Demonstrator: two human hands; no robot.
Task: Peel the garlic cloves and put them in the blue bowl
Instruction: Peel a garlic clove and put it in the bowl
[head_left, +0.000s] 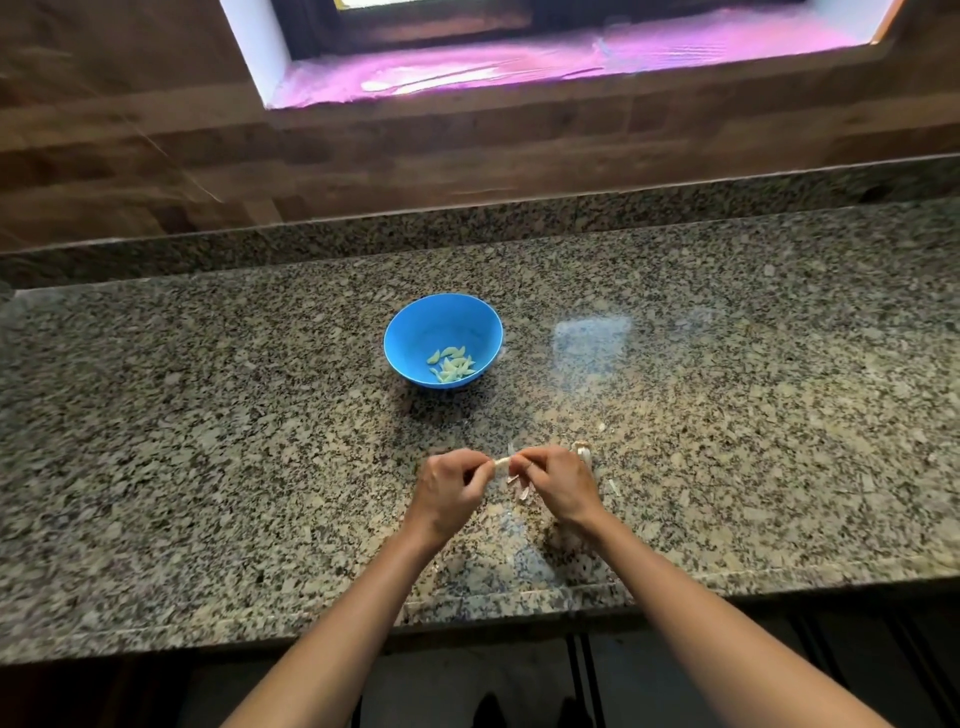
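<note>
The grip of the left hand (449, 486) pinches one end of the garlic clove (502, 464) and should hold firm while the right hand (558, 483), its grip pinching the other end, tears the papery skin off in short pulls. Both hands hover just above the counter (208, 467), fingers curled and wrists angled inward. The blue bowl (410, 332) stands well beyond them.

Looks from head height forward and down, wide-angle. Takes in granite countertop (727, 415) across whole width, close below. Catches left hand (449, 491) and right hand (558, 483) low centre; wooden wall (156, 145) and window sill (519, 67) far, along top.
</note>
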